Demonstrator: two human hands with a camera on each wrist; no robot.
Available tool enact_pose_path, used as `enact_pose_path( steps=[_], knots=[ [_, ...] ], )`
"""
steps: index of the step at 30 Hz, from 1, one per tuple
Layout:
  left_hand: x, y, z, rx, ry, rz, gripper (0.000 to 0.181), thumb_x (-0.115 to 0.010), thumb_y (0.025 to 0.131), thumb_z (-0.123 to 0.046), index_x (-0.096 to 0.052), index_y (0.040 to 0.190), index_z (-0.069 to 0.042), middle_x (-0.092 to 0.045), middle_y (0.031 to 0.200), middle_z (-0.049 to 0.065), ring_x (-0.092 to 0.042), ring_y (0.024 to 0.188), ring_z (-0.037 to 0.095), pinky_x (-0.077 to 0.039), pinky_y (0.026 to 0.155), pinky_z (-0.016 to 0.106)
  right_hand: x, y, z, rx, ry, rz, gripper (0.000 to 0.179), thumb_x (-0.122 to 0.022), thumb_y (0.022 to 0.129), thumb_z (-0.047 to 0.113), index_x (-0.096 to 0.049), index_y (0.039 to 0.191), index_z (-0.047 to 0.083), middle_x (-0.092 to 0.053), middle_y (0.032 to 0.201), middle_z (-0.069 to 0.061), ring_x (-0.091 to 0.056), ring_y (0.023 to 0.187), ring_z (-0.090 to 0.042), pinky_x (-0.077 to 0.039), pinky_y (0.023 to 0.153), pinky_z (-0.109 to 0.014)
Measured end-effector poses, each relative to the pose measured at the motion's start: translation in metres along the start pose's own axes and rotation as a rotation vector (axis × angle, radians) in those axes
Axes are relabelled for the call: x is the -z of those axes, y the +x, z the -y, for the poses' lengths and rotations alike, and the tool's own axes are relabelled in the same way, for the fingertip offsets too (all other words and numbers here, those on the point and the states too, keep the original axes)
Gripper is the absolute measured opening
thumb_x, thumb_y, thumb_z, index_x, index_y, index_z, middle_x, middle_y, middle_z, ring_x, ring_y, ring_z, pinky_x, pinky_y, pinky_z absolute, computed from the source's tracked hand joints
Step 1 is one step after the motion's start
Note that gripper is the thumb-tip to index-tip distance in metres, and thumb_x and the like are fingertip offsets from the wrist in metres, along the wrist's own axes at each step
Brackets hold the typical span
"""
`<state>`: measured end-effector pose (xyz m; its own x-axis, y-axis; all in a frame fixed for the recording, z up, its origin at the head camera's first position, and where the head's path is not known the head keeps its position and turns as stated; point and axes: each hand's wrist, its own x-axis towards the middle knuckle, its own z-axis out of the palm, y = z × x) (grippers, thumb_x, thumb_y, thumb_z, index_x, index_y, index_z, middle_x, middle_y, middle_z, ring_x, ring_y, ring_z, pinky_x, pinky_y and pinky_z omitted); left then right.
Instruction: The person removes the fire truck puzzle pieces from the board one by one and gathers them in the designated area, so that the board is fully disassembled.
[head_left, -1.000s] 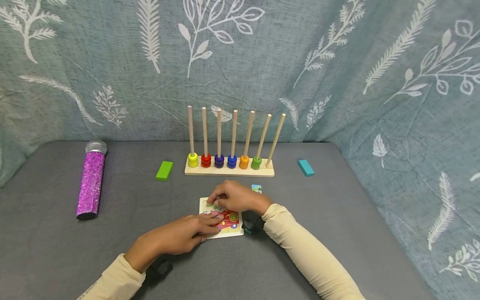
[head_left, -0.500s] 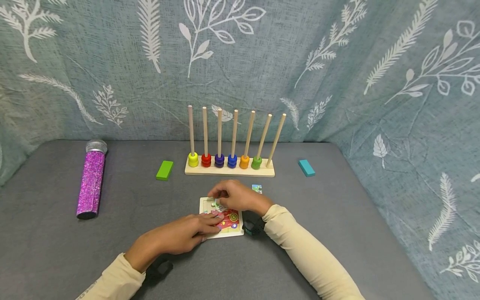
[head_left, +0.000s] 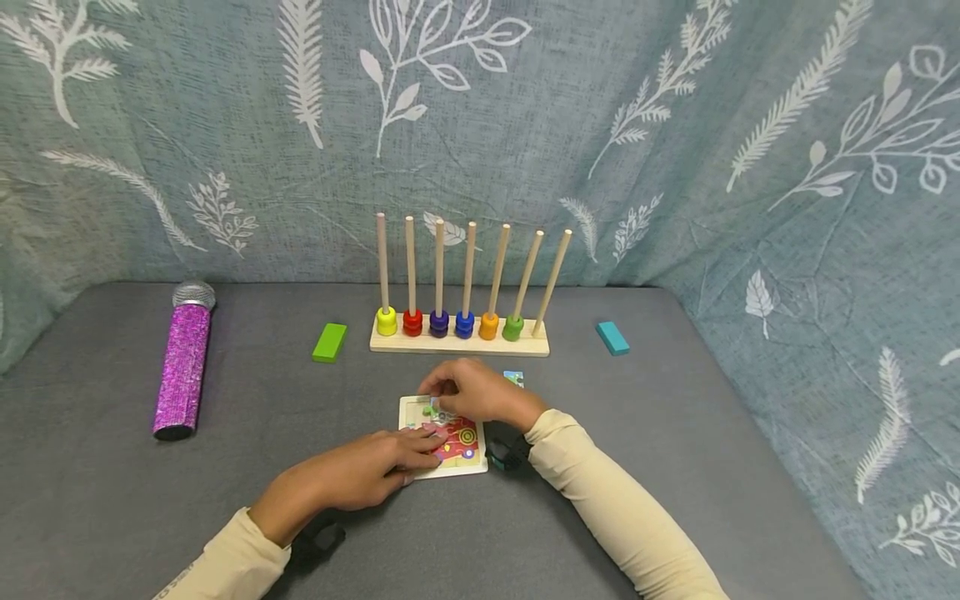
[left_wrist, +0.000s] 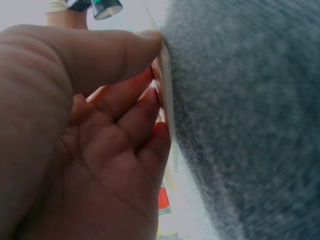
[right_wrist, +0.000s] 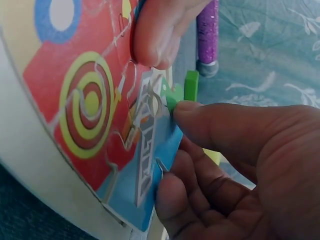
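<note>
On the grey table (head_left: pixel 675 433), just in front of a person, the puzzle tray (head_left: pixel 461 473) is lying flat, and both hands are working over it. The left hand (head_left: pixel 360 471) is resting with its fingers nearly straight upon the lower left part, and its thumb is touching the edge; it is seemingly steadying the tray. The right hand (head_left: pixel 476 392) is bending above the upper part, its thumb and fingers close together, pinching, as it appears, a green-marked piece (right_wrist: pixel 171 94). Whether this piece is already sitting fully in its place, one cannot tell.

Concerning the progress, the work is looking well advanced. The red picture (head_left: pixel 467 435) is filling the lower right side, its pieces joined; what is lying under the left hand cannot be seen. The upper left corner is showing bare, pale wood. Beyond the right wrist, outside the tray, one loose piece (head_left: pixel 513 377) is waiting, partly hidden. So, by judgement, the held piece is needing to be settled, and afterwards the loose one is remaining.
</note>
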<state>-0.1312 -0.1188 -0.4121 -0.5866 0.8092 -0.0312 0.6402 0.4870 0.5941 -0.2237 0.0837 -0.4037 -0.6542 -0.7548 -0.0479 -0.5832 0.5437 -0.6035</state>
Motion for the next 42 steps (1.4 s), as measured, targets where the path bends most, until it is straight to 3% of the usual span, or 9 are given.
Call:
enact_pose_path(
  steps=[8, 13, 19, 31, 42],
  knots=[
    [-0.001, 0.000, 0.000, 0.003, -0.010, 0.001, 0.037, -0.057, 0.093, 0.006, -0.062, 0.129, 0.000, -0.044, 0.147, 0.013, -0.037, 0.137, 0.031, -0.036, 0.105, 0.049, -0.003, 0.000, 0.000, 0.002, -0.054, 0.004, 0.020, -0.066, 0.092, 0.004, -0.073, 0.111, 0.007, -0.070, 0.106, -0.002, -0.059, 0.086, -0.007, -0.048, 0.075, -0.021],
    [-0.002, -0.001, 0.000, -0.006, -0.006, -0.007, 0.037, -0.057, 0.092, 0.006, -0.062, 0.129, 0.001, -0.044, 0.147, 0.013, -0.038, 0.137, 0.031, -0.037, 0.105, 0.049, -0.003, -0.002, 0.001, 0.007, -0.108, -0.013, 0.018, -0.068, 0.090, 0.006, -0.073, 0.107, 0.007, -0.070, 0.104, -0.002, -0.061, 0.093, -0.010, -0.048, 0.080, -0.024],
    [-0.002, 0.000, 0.000, -0.017, -0.001, -0.011, 0.037, -0.057, 0.093, 0.006, -0.062, 0.129, 0.001, -0.044, 0.147, 0.013, -0.037, 0.137, 0.031, -0.037, 0.105, 0.048, -0.002, -0.004, 0.002, -0.013, -0.125, -0.012, 0.013, -0.070, 0.090, 0.009, -0.074, 0.102, 0.008, -0.070, 0.098, -0.001, -0.060, 0.088, -0.010, -0.048, 0.078, -0.025],
    [-0.002, -0.001, 0.001, -0.013, -0.010, -0.018, 0.039, -0.058, 0.092, 0.006, -0.062, 0.130, -0.001, -0.046, 0.146, 0.012, -0.038, 0.137, 0.029, -0.038, 0.105, 0.047, -0.001, -0.008, -0.005, -0.016, 0.019, -0.054, 0.004, -0.066, 0.092, 0.007, -0.069, 0.095, 0.008, -0.061, 0.081, 0.004, -0.054, 0.071, -0.006, -0.046, 0.066, -0.022],
    [-0.002, 0.000, 0.000, 0.003, -0.014, -0.002, 0.037, -0.057, 0.092, 0.006, -0.062, 0.129, 0.001, -0.045, 0.147, 0.012, -0.037, 0.137, 0.032, -0.035, 0.106, 0.051, 0.004, -0.012, -0.017, 0.022, 0.209, -0.061, 0.008, -0.061, 0.095, 0.005, -0.068, 0.099, 0.003, -0.064, 0.084, 0.001, -0.052, 0.068, -0.004, -0.045, 0.063, -0.021]
  ],
)
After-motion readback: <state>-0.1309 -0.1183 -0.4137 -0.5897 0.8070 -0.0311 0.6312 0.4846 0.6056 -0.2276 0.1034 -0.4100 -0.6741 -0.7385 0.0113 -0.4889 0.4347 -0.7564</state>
